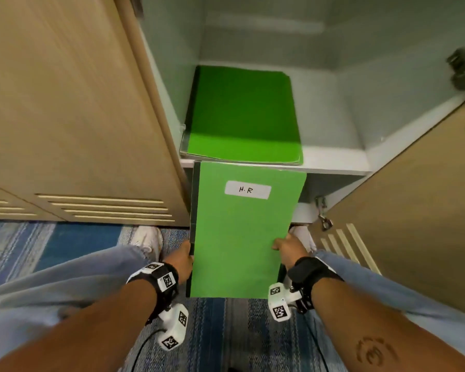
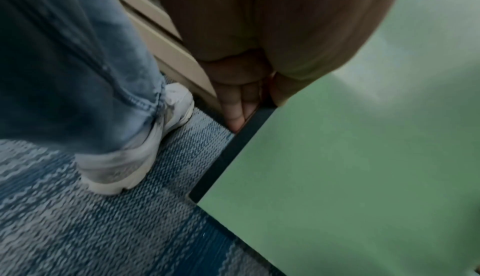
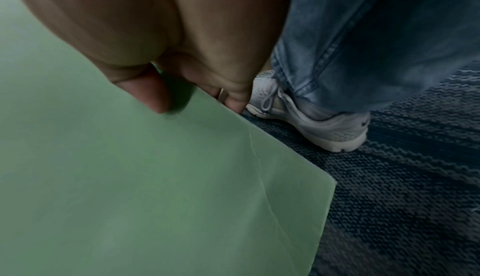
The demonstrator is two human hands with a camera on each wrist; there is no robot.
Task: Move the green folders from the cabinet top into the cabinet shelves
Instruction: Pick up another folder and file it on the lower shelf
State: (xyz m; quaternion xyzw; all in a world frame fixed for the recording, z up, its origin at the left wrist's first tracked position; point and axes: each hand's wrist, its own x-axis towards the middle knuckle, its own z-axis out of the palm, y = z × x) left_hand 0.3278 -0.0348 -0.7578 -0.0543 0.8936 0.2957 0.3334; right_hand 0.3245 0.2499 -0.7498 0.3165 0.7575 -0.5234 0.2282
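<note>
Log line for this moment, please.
H.R folder held, both hands: left hand, right hand | shelf stack | folder outside cabinet

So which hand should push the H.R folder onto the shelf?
Neither alone. The left hand grips the spine edge of the H.R folder, the right hand pinches the open edge. If forced, probably left: the stiff spine lines up with the stack of green folders on the shelf.

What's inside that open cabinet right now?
A stack of green folders lies flat on the grey shelf, toward its left side. The space below the shelf is mostly hidden by the labelled folder being held.
</note>
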